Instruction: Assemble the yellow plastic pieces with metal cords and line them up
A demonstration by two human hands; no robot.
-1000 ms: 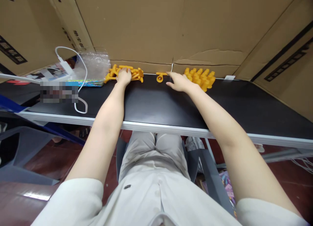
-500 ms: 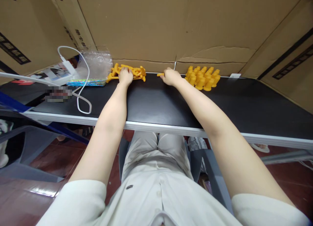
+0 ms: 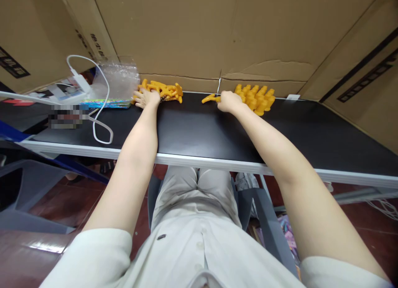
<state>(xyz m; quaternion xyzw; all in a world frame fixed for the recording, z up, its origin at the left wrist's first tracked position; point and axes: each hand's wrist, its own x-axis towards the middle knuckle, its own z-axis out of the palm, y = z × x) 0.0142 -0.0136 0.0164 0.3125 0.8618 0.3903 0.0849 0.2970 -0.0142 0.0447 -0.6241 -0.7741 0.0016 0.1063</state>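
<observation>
My left hand (image 3: 148, 98) lies at the front of a heap of orange-yellow plastic pieces (image 3: 164, 89), its fingers spread apart. Something dark and thin, perhaps a chain, shows beside that wrist; I cannot make it out clearly. Farther right, my right hand (image 3: 229, 102) is closed around one end of a slim orange-yellow plastic piece (image 3: 209, 98), whose other end sticks out to the left. Just behind and to the right of this hand stand several upright orange-yellow plastic pegs (image 3: 259, 100) in a tight cluster, partly covered by the hand.
The black tabletop (image 3: 199, 134) ends in a pale metal edge (image 3: 211, 161) toward me. Cardboard (image 3: 186, 35) walls off the back. At left are a clear plastic bag (image 3: 116, 80), a colourful flat packet (image 3: 108, 104) and a looped white cable (image 3: 108, 130).
My left hand has shifted left along the heap and spread its fingers. My right hand has moved right toward the pegs, and more of its plastic piece shows.
</observation>
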